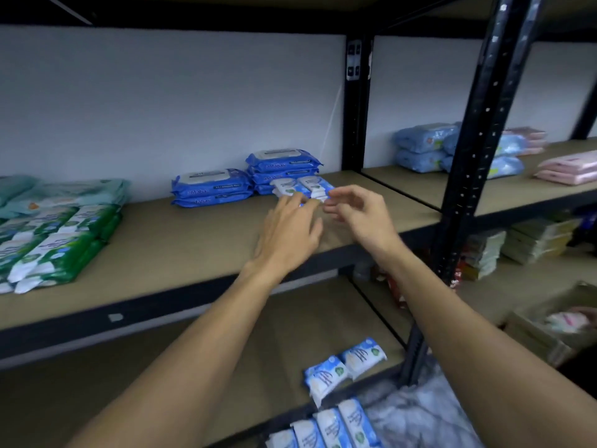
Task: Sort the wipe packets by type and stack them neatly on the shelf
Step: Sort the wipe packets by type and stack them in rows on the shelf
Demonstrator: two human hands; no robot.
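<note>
Small blue-and-white wipe packets [303, 187] lie side by side on the brown shelf board [193, 240], in front of dark blue packs [284, 168]. My left hand [290, 232] rests flat on the board with fingertips touching the front of the small packets. My right hand [358, 211] hovers beside them, fingers loosely curled, its fingertips at the right packet's edge. Neither hand holds a packet. A second dark blue stack [211, 187] sits to the left. More small blue-and-white packets lie on the lower shelf [344, 367] and in a row at the bottom [326, 428].
Green packets [55, 244] and teal packs [61, 192] fill the shelf's left end. A black upright post [465, 176] stands on the right. Beyond it are light blue packs [426, 147] and pink packs [568, 168]. A cardboard box [549, 324] sits at the lower right.
</note>
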